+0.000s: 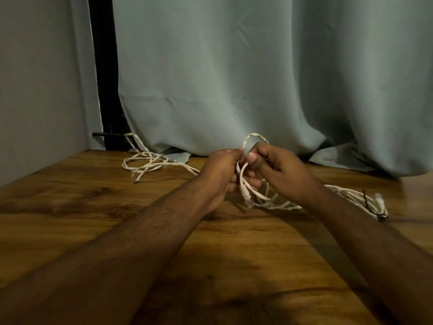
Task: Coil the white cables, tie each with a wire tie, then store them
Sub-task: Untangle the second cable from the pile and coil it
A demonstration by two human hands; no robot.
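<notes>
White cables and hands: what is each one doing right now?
Left hand: grips the white cable, fingers curled round it.
Right hand: pinches the same cable's loop.
Held cable: partly looped, raised between both hands, not yet tied.
Loose cable: lying uncoiled and untied at the table's far left.
Coiled cable: bundled on the right, a dark wire tie round it.
Table: wooden, bearing the cables.
Curtain: hanging down, hem resting on the table.

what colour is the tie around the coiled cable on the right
Black, or at least very dark; the wire tie shows in the head view, around the coiled white cable.
</notes>
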